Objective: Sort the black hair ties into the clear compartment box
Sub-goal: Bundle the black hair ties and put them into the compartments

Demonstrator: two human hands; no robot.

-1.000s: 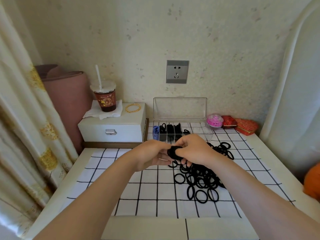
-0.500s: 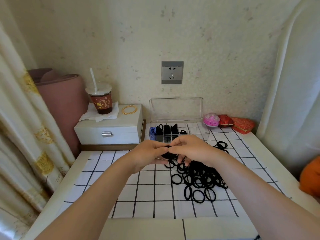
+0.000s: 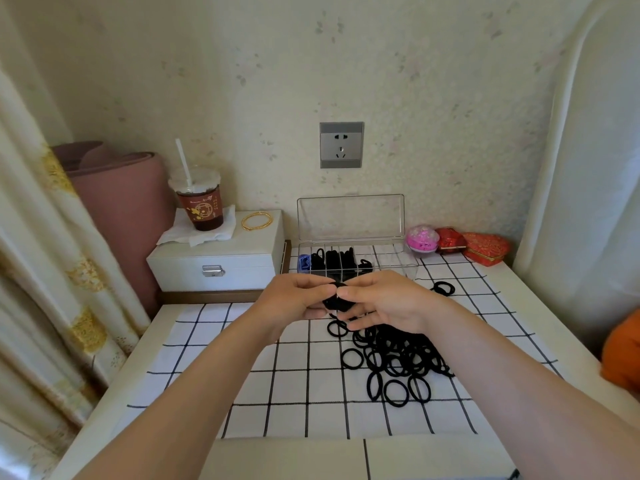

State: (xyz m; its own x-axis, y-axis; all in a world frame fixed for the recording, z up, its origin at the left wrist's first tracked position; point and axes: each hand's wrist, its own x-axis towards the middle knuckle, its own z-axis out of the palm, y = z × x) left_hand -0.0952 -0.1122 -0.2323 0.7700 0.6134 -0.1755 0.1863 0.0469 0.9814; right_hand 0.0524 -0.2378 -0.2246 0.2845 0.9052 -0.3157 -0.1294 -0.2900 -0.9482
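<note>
Fingers [image 3: 320, 289] of left hand [image 3: 294, 301] and right hand [image 3: 386, 301] pinching one bunch of black hair ties [image 3: 336, 302] above worktop [image 3: 294, 459], near clear compartment box [image 3: 350, 220].

I place the compartment box [image 3: 350, 263] at the centre of the table's [image 3: 433, 459] back edge, with ties in its left compartments. Left hand [image 3: 294, 299] and right hand [image 3: 384, 299] meet just before it, holding a tie bundle [image 3: 337, 301]. The loose tie pile [image 3: 398, 358] lies right of centre. A case [image 3: 221, 258] at the back-left corner carries a cup [image 3: 201, 206] and a bangle [image 3: 257, 220].
</note>
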